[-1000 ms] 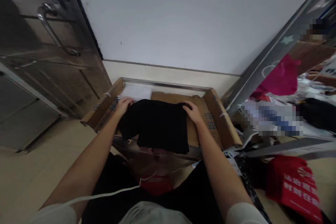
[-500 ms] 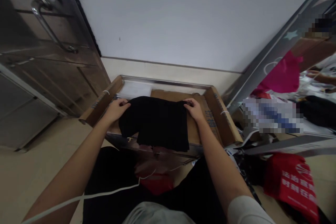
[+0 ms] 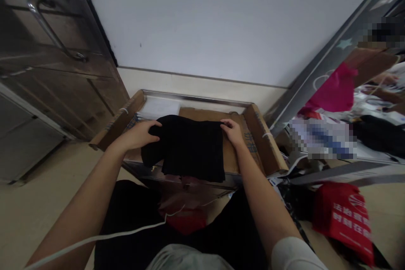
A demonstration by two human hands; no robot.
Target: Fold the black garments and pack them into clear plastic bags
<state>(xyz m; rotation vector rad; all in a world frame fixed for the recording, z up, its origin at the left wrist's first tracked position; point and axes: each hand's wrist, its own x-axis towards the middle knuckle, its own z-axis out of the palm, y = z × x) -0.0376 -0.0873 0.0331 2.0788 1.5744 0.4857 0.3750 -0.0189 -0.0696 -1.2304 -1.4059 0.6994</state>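
Note:
A black garment (image 3: 190, 147) lies partly folded on flattened cardboard (image 3: 236, 160) that covers a metal-edged table. My left hand (image 3: 139, 134) grips the garment's far left corner, fingers curled over the cloth. At the far right corner my right hand (image 3: 232, 130) pinches the garment's edge. The near edge of the garment hangs slightly over the table's front rim.
A white sheet (image 3: 160, 107) lies at the table's far left. Brown cabinet doors with a metal handle (image 3: 47, 29) stand left. A red bag (image 3: 344, 219) lies on the floor right, beside a cluttered shelf. A white cable (image 3: 126, 233) crosses my lap.
My left hand has slid rightward over the garment's left corner, closing on the cloth and drawing it inward. My right hand went from lying flat to pinching the right corner.

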